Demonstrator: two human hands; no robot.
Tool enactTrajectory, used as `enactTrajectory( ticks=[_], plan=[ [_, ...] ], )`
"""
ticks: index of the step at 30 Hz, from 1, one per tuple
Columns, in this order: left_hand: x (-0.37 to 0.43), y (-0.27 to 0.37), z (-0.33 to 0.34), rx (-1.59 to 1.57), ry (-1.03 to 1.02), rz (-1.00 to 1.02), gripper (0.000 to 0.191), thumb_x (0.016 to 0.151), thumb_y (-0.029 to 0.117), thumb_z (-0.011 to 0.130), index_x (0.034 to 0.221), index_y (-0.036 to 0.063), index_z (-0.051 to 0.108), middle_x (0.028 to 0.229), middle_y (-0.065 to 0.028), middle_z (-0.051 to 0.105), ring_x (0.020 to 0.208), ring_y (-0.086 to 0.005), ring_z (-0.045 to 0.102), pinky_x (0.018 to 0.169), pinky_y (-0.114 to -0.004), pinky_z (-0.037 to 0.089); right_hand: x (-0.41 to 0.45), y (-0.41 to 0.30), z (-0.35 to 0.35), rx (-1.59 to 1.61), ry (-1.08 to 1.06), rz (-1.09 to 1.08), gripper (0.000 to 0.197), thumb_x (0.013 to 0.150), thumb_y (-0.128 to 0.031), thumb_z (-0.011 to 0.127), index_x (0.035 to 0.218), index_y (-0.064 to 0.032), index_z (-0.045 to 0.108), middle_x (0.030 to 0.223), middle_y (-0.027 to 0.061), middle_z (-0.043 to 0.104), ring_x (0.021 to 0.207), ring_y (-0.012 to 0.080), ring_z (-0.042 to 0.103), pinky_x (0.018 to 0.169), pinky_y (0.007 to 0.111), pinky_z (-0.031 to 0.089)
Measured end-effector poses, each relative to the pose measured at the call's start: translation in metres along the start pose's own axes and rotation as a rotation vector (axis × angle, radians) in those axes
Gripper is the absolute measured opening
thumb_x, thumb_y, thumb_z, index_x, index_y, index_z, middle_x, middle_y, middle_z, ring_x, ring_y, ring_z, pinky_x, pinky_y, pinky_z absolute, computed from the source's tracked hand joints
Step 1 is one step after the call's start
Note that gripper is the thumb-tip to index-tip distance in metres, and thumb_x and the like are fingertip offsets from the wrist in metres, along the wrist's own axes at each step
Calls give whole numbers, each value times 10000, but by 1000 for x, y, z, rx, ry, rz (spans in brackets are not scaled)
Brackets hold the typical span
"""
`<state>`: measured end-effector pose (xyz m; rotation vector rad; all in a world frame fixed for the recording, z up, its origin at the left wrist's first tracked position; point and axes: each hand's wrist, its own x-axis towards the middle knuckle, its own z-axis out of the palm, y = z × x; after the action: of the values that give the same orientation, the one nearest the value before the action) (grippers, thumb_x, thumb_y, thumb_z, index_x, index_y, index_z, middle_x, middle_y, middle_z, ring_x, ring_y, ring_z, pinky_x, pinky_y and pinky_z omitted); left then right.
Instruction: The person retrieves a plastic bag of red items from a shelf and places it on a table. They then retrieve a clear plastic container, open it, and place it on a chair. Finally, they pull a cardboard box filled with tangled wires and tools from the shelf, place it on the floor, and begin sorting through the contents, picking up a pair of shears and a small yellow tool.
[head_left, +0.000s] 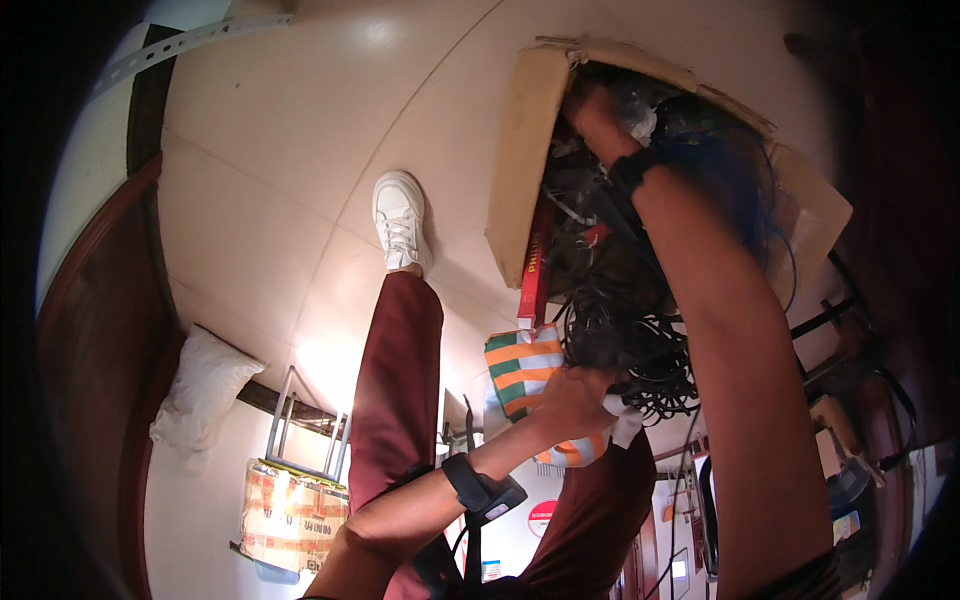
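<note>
A cardboard box (523, 157) stands open on the floor, filled with a dark jumble of cables and clear plastic. My right hand (596, 116) reaches into its far left corner; blur and shadow hide the fingertips. Blue cable (720, 180) lies partly behind my right forearm. My left hand (574, 405) is closed at the lower edge of a tangled bundle of black cables (649, 349). Under and beside this hand is an orange, green and white striped cloth item (517, 360). A slim red Philips carton (533, 262) leans from the box's near left side, its white end by the cloth.
A white shoe (399, 217) is planted on the tiled floor left of the box. Farther left are a white stuffed sack (206, 382) and a taped carton (292, 517) by a metal frame (289, 420). A perforated metal strip (187, 49) shows at upper left.
</note>
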<state>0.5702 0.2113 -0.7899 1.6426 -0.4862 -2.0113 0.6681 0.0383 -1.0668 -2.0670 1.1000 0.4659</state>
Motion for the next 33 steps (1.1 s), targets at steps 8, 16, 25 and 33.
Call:
enactTrajectory(
  ticks=[8,16,25,33],
  plan=[
    [7,7,3,-3,-43,43,434,620,237,639,1029,108,573,893,-121,610,862,-255,571,746,-327,447,-83,3,-149,1045,-377,277,387,804,-82,524,1169,-34,404,995,146,546,817,148,545,704,265,462],
    [7,9,5,72,-47,27,438,604,189,661,1027,113,577,861,-113,617,863,-250,570,746,-323,449,-111,17,-191,1231,-336,173,459,835,-64,506,1254,-64,318,1037,189,527,909,184,542,756,267,452],
    [7,13,3,61,-57,19,484,582,141,657,1046,50,552,833,-155,600,825,-279,569,737,-325,444,-114,24,-185,1153,-159,196,505,767,-141,635,1168,-8,358,928,96,539,772,147,555,673,264,491],
    [6,13,2,64,-47,-4,469,613,158,663,1062,80,554,947,-137,602,924,-277,550,802,-319,438,-119,23,-196,1119,-133,176,392,753,-147,651,1042,-15,421,863,82,559,726,131,561,647,247,474]
  ],
)
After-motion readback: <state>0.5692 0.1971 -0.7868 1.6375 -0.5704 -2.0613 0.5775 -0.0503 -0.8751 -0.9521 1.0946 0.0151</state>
